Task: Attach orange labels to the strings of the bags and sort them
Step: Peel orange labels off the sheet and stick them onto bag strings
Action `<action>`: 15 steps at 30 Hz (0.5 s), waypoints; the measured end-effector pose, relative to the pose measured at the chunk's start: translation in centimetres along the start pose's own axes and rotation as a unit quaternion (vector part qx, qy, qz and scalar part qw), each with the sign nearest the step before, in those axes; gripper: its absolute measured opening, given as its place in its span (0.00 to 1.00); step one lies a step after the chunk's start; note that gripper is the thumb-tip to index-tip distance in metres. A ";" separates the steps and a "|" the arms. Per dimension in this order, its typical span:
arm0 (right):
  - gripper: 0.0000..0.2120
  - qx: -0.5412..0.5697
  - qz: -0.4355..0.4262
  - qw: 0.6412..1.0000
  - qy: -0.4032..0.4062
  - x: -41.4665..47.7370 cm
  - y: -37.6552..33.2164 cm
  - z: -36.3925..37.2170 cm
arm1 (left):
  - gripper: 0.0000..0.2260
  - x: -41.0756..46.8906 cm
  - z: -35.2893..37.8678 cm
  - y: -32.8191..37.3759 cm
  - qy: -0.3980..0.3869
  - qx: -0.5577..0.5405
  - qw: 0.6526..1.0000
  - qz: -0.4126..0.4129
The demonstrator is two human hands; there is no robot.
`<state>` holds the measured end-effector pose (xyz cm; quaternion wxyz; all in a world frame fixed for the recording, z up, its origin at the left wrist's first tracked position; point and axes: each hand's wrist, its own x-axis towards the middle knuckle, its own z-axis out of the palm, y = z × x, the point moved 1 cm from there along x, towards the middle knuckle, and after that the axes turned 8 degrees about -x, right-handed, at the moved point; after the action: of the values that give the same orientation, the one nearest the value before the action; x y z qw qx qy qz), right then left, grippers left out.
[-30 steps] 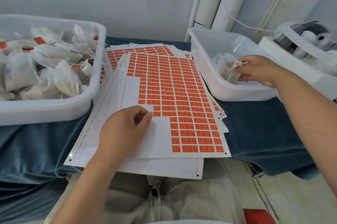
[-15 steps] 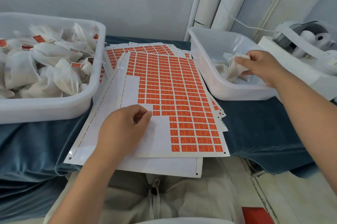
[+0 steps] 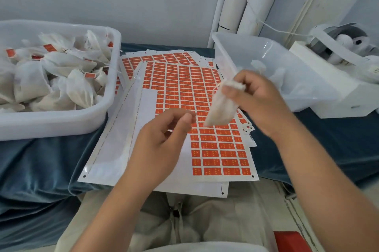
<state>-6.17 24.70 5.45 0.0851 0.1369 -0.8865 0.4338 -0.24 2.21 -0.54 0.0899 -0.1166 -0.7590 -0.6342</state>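
1. Small white cloth bag (image 3: 220, 108): hangs above the label sheet, its gathered neck pinched by the right hand (image 3: 256, 98).
2. Left hand (image 3: 162, 143): raised over the sheet, fingers curled, thumb near forefinger; too blurred to tell whether it pinches anything.
3. White sheet of orange rectangular labels (image 3: 205, 92): tops a stack on blue cloth (image 3: 41, 161).
4. White plastic tub (image 3: 51, 124), left: labelled bags (image 3: 30, 81).
5. Clear plastic tub (image 3: 307, 98), right.

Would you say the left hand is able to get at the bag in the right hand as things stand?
Probably yes: the left hand hovers close beside the bag, which the right hand holds above the label sheet, and nothing lies between them.
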 end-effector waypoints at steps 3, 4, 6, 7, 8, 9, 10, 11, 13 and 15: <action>0.06 0.027 -0.029 0.993 -0.107 -2.2 -1.7 2.6 | 0.18 -0.3 0.7 0.3 0.006 -0.089 0.994 -0.059; 0.05 0.039 -0.034 0.989 -0.136 -2.6 -2.0 3.1 | 0.19 -0.3 0.7 0.2 0.007 -0.103 0.990 -0.092; 0.03 0.038 -0.038 0.983 -0.175 -3.4 -2.2 4.0 | 0.20 -0.2 0.4 0.1 -0.014 -0.108 0.983 -0.149; 0.04 0.023 -0.044 0.981 -0.187 -3.5 -2.3 4.3 | 0.20 -0.1 0.1 -0.2 -0.034 -0.114 0.979 -0.169; 0.06 0.005 -0.052 0.980 -0.194 -3.6 -2.3 4.6 | 0.22 0.1 -0.1 -0.6 -0.062 -0.122 0.973 -0.184; 0.08 -0.007 -0.060 0.978 -0.199 -3.7 -2.3 4.7 | 0.25 0.2 -0.4 -0.9 -0.093 -0.131 0.968 -0.191; 0.09 -0.011 -0.071 0.977 -0.200 -3.8 -2.2 4.8 | 0.25 0.4 -0.6 -1.1 -0.126 -0.144 0.963 -0.189; 0.09 -0.011 -0.075 0.977 -0.199 -3.9 -2.2 4.9 | 0.25 0.5 -0.9 -1.1 -0.151 -0.162 0.958 -0.184; 0.05 -0.011 -0.075 0.979 -0.187 -4.0 -2.1 5.0 | 0.22 0.7 -1.6 -1.4 -0.191 -0.200 0.945 -0.178; 0.08 -0.007 -0.075 0.983 -0.170 -4.1 -2.0 5.1 | 0.22 0.8 -2.2 -1.9 -0.229 -0.217 0.933 -0.171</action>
<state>-1.83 20.16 2.70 -0.0333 0.2737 -0.8784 0.3904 -1.55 -0.22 -1.67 -0.2241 -0.1436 -0.6113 -0.7453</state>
